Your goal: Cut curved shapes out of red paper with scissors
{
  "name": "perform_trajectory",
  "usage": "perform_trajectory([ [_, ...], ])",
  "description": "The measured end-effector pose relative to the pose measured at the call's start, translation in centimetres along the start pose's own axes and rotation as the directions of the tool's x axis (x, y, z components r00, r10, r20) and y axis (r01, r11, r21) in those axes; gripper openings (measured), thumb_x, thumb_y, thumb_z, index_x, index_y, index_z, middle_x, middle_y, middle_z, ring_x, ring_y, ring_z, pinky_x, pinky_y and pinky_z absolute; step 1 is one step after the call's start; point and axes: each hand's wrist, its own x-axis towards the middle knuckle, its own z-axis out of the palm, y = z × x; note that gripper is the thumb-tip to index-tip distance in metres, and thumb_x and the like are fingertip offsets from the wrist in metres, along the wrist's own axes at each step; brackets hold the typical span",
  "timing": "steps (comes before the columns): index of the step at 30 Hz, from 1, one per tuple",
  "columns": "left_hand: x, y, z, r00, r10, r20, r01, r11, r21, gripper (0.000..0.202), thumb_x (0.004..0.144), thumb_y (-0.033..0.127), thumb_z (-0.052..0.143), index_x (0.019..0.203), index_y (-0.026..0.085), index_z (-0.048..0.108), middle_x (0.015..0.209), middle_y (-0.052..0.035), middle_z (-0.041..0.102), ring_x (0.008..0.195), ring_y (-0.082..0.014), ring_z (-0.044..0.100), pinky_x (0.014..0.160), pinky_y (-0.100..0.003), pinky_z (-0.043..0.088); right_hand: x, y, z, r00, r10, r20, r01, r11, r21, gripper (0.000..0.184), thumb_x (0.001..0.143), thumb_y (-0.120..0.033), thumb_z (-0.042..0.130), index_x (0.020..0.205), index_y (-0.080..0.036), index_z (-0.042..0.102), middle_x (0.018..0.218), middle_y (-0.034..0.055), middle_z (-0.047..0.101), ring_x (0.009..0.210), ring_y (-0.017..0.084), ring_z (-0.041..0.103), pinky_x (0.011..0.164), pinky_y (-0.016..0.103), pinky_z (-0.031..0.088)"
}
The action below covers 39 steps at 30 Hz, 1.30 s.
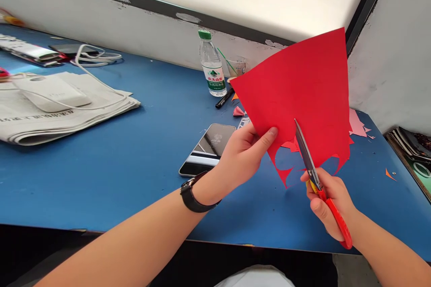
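Red sheet (pixel 303 85), one: held up above the right half of the tabletop (pixel 134 193); lower edge cut away in rounded openings, a pointed strip hanging at the lower left corner.

Left hand (pixel 244 159): grip pinching the sheet's lower left edge, thumb on the near face. Black watch (pixel 197 195) at the wrist.

Right hand (pixel 338 197): grip closed about the handles of the scissors (pixel 305 148), red-handled, dark blades pointing up and overlapping the sheet in view; contact between blades and paper cannot be told.

Near the left hand: phone (pixel 208 148), dark screen upward.

Behind the phone: water bottle (pixel 213 65), green cap, upright, part filled; cup with a green straw, partly hidden; black marker (pixel 222 101), lying; small pink scrap (pixel 239 111).

Right side: pink paper pieces (pixel 357 123); orange scrap (pixel 390 175).

Left side: folded newspaper (pixel 111 110), bearing a white box-shaped device (pixel 52 92); white cable (pixel 97 59).
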Motion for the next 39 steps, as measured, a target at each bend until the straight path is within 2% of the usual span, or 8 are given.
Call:
perform_trajectory([
  [5, -0.2, 0.2, 0.0, 1.000, 0.008, 0.003, -0.008, 0.998, -0.060, 0.034, 0.095, 0.056, 0.091, 0.107, 0.024, 0.089, 0.123, -0.0089, 0.089, 0.118, -0.0348, 0.082, 0.100, -0.044, 0.070, -0.2, -1.0, 0.0, 0.997, 0.078, -0.030, -0.077, 0.997, 0.021, 0.070, 0.103, -0.090, 0.057, 0.121, -0.024, 0.069, 0.070, -0.0083, 0.043, 0.057, 0.013, 0.031, 0.054, 0.030, 0.028],
  [10, -0.4, 0.1, -0.1, 1.000, 0.025, 0.015, -0.023, 0.992, -0.120, 0.039, 0.096, 0.056, 0.090, 0.119, 0.024, 0.088, 0.133, -0.0090, 0.087, 0.129, -0.0374, 0.080, 0.102, -0.045, 0.071, -0.1, 0.0, 0.1, 1.000, 0.018, -0.022, -0.018, 1.000, 0.007, 0.067, 0.104, -0.088, 0.057, 0.117, -0.024, 0.069, 0.066, -0.0092, 0.042, 0.053, 0.012, 0.033, 0.051, 0.029, 0.032],
  [14, -0.4, 0.0, 0.0, 0.999, 0.036, 0.016, -0.033, 0.990, -0.137, 0.037, 0.094, 0.052, 0.093, 0.120, 0.025, 0.087, 0.131, -0.0079, 0.088, 0.127, -0.0357, 0.081, 0.102, -0.043, 0.071, 0.3, 0.0, 0.1, 1.000, 0.026, -0.011, -0.026, 0.999, -0.025, 0.069, 0.102, -0.090, 0.058, 0.115, -0.023, 0.069, 0.064, -0.0097, 0.042, 0.052, 0.012, 0.033, 0.050, 0.029, 0.032],
  [20, -0.4, 0.2, 0.2, 1.000, 0.008, -0.003, -0.008, 0.993, -0.115, 0.032, 0.094, 0.053, 0.093, 0.109, 0.025, 0.090, 0.123, -0.0085, 0.089, 0.130, -0.0377, 0.080, 0.099, -0.043, 0.073, 0.7, -1.3, -0.3, 1.000, 0.016, 0.005, -0.016, 1.000, -0.007, 0.067, 0.101, -0.090, 0.062, 0.112, -0.024, 0.066, 0.062, -0.0106, 0.041, 0.053, 0.013, 0.034, 0.047, 0.028, 0.028],
  [24, -0.4, 0.1, 0.2, 1.000, 0.000, -0.007, -0.001, 0.994, -0.111, 0.032, 0.093, 0.055, 0.093, 0.105, 0.025, 0.090, 0.117, -0.0086, 0.090, 0.122, -0.0376, 0.083, 0.095, -0.044, 0.074, 0.7, -1.2, -0.2, 1.000, 0.019, 0.002, -0.019, 1.000, -0.019, 0.067, 0.100, -0.090, 0.062, 0.111, -0.024, 0.066, 0.062, -0.0107, 0.040, 0.053, 0.012, 0.032, 0.047, 0.028, 0.029],
  [28, -0.4, -0.1, 0.1, 1.000, 0.005, -0.011, -0.006, 0.995, -0.105, 0.038, 0.090, 0.056, 0.095, 0.106, 0.023, 0.088, 0.118, -0.0091, 0.090, 0.115, -0.0372, 0.085, 0.090, -0.044, 0.074, 0.6, -1.0, -0.1, 1.000, 0.001, 0.005, -0.001, 1.000, -0.025, 0.063, 0.101, -0.086, 0.065, 0.113, -0.024, 0.065, 0.062, -0.0114, 0.037, 0.052, 0.012, 0.031, 0.049, 0.029, 0.029],
  [32, -0.4, -0.3, 0.0, 1.000, 0.022, -0.012, -0.023, 0.993, -0.113, 0.031, 0.093, 0.049, 0.094, 0.108, 0.024, 0.086, 0.119, -0.0076, 0.090, 0.111, -0.0336, 0.085, 0.087, -0.040, 0.073, 0.5, -0.8, -0.1, 1.000, -0.010, 0.026, 0.012, 0.999, -0.050, 0.058, 0.105, -0.082, 0.063, 0.110, -0.025, 0.064, 0.063, -0.0113, 0.033, 0.055, 0.013, 0.027, 0.051, 0.029, 0.027],
  [39, -0.5, -0.3, 0.0, 1.000, 0.006, -0.024, -0.007, 0.998, -0.067, 0.037, 0.093, 0.052, 0.093, 0.111, 0.022, 0.084, 0.122, -0.0093, 0.089, 0.117, -0.0368, 0.084, 0.091, -0.043, 0.073, 0.5, -0.9, -0.2, 1.000, 0.005, 0.010, -0.004, 0.995, -0.101, 0.057, 0.104, -0.083, 0.064, 0.105, -0.026, 0.061, 0.066, -0.0106, 0.032, 0.055, 0.013, 0.029, 0.052, 0.030, 0.029],
])
